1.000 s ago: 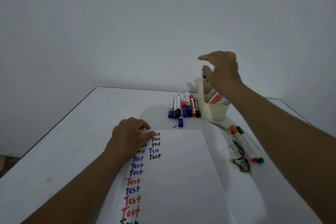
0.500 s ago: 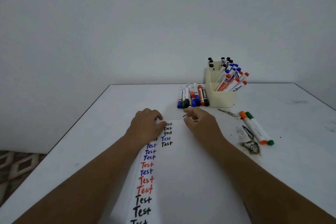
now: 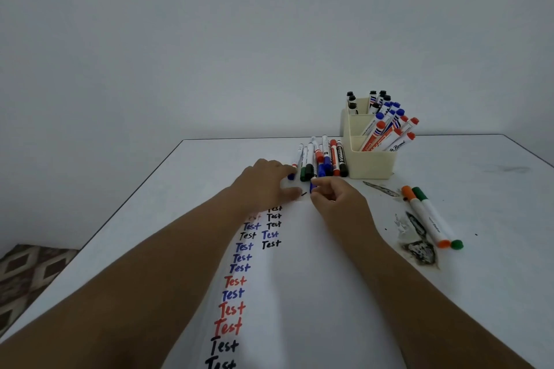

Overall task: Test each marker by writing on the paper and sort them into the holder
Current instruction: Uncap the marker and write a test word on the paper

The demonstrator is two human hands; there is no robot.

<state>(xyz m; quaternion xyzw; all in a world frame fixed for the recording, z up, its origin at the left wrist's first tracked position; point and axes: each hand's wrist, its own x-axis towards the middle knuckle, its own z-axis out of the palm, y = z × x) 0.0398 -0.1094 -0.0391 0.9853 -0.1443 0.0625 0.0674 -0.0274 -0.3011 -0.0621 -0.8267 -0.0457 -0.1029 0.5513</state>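
A white paper (image 3: 314, 293) with two columns of "Test" words in black, blue and red lies in front of me. Beyond its far edge lies a row of loose markers (image 3: 325, 159). My right hand (image 3: 338, 199) pinches the near end of a blue-capped marker (image 3: 313, 186) at the front of that row. My left hand (image 3: 265, 184) rests at the paper's top left corner, its fingertips touching the blue end of the leftmost marker (image 3: 291, 176). The cream holder (image 3: 371, 163) stands right of the row, with black, blue and red markers sorted in its compartments.
An orange marker (image 3: 425, 216) and a green marker (image 3: 439, 216) lie side by side to the right, next to dark ink smudges (image 3: 419, 249) on the white table (image 3: 494, 189). The table's left edge drops to a patterned floor (image 3: 27, 275).
My right hand came down from above the holder to the marker row and now pinches a blue marker. My left hand slid forward from the paper toward the leftmost marker.
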